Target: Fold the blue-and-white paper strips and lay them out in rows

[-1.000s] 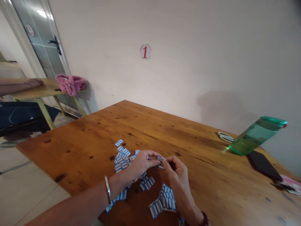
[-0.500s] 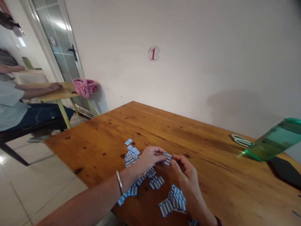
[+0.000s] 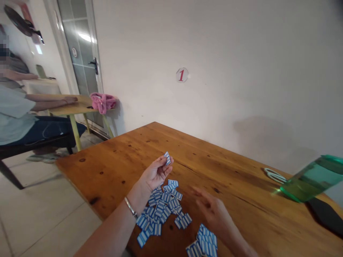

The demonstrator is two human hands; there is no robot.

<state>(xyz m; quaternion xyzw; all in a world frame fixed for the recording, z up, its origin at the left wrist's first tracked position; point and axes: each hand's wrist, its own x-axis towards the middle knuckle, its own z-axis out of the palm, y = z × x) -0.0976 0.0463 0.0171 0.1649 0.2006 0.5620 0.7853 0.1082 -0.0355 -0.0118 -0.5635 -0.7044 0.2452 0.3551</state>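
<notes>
My left hand (image 3: 158, 173) is closed, pinching a small blue-and-white striped card (image 3: 167, 158) between thumb and fingers above the table. Under and in front of its wrist spreads a loose pile of similar striped cards (image 3: 162, 210), overlapping at odd angles. My right hand (image 3: 211, 207) hovers to the right of this pile, slightly blurred, fingers stretched out with nothing seen in them. Close below the right hand lies a second, smaller stack of striped cards (image 3: 206, 241). What is printed on the cards is too small to read.
A tilted green bottle (image 3: 313, 178) stands at the right of the wooden table (image 3: 128, 150), with a coiled white cable (image 3: 274, 175) and a dark flat object (image 3: 327, 216) beside it. At left a person (image 3: 16, 110) sits at another table, where a pink cloth (image 3: 103, 102) lies.
My hands have parted. The left has moved up and left with the card; the right has let go and lowered slightly. The view has shifted a little.
</notes>
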